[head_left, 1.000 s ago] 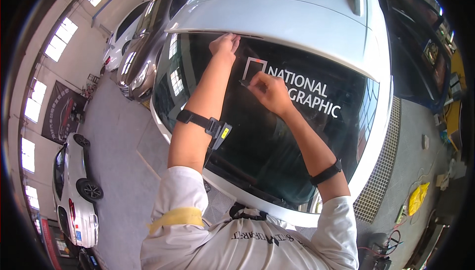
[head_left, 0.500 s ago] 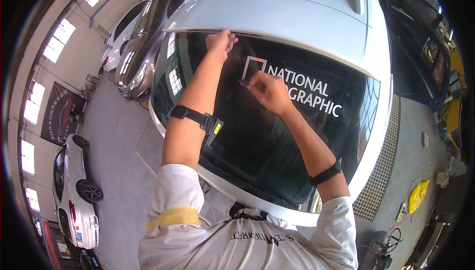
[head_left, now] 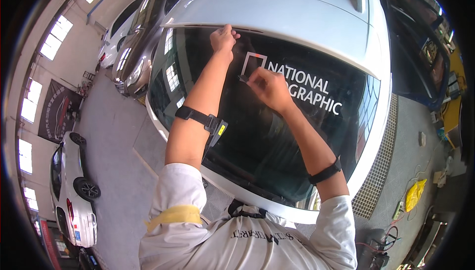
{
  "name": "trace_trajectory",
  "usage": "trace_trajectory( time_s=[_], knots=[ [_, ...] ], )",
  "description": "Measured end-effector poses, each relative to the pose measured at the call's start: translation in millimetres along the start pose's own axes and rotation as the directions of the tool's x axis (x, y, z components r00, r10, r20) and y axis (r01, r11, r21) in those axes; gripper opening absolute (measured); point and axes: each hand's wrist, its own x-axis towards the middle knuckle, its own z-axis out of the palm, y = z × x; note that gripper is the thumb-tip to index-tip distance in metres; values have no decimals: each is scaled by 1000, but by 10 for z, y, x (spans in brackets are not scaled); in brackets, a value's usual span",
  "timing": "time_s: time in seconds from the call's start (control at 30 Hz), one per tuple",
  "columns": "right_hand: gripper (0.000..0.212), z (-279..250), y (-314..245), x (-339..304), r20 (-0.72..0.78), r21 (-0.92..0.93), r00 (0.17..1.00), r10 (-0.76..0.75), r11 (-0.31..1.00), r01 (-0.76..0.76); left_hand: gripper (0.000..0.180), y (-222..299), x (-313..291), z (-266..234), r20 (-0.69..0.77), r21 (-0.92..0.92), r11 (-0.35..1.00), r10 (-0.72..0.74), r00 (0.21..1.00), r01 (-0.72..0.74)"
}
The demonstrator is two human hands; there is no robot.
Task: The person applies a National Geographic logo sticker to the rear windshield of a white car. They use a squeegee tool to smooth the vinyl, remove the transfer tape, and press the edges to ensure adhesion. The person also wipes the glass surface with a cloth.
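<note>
I lean over the dark windscreen (head_left: 277,151) of a silver car (head_left: 297,17). My left hand (head_left: 223,37) presses at the top edge of the glass, where it meets the roof, fingers curled on the edge. My right hand (head_left: 267,88) is lower on the glass, pinching a small dark tool (head_left: 243,78) against it just below a white square outline sticker (head_left: 254,61). White lettering (head_left: 311,92) runs across the glass to the right of that hand. Both forearms carry black straps.
Several other cars (head_left: 133,32) are parked at the upper left, and a white car (head_left: 74,191) stands at the lower left. A metal floor grate (head_left: 383,166) runs along the right of the silver car. A yellow bag (head_left: 414,195) and cables lie on the floor at the right.
My left hand has shifted slightly along the top edge of the glass. My right hand stays at the sticker's lower left corner.
</note>
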Motion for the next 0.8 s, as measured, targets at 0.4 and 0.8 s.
trace_trajectory(
  time_s=[0.4,0.8],
  knots=[
    [14,4,-9,-9,-15,-1,1000,-4,1000,4,24,12,32,-94,135,-275,943,-156,978,189],
    [14,-17,16,5,-6,-16,1000,-9,1000,9,9,-56,-291,-150,256,-222,971,-27,966,86]
  ],
)
